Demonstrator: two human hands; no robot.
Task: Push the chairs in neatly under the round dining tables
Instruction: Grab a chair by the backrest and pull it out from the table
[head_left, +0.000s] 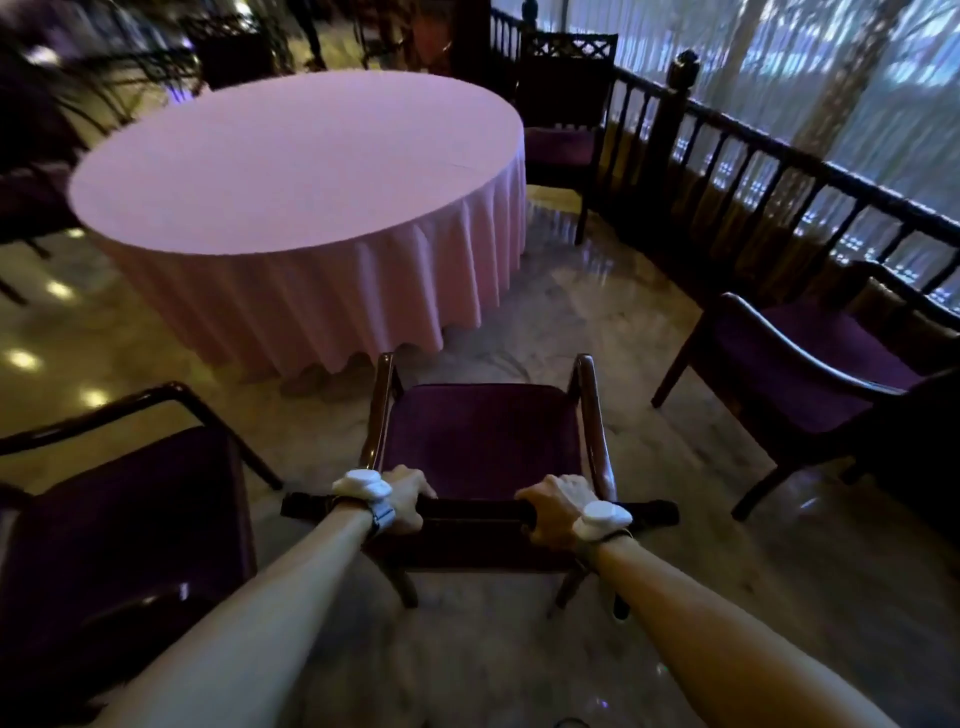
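Note:
A dark wooden armchair with a purple seat (480, 434) stands right in front of me, facing the round table with a pink cloth (291, 166). Its front legs are just short of the cloth's hem. My left hand (408, 499) grips the top rail of the chair's back on the left. My right hand (556, 506) grips the same rail on the right. Both wrists carry white bands.
Another purple armchair (124, 525) stands close at my left, one more (800, 369) at my right by the dark wooden railing (779, 171). A further chair (563, 140) sits behind the table on the right. The marble floor is glossy.

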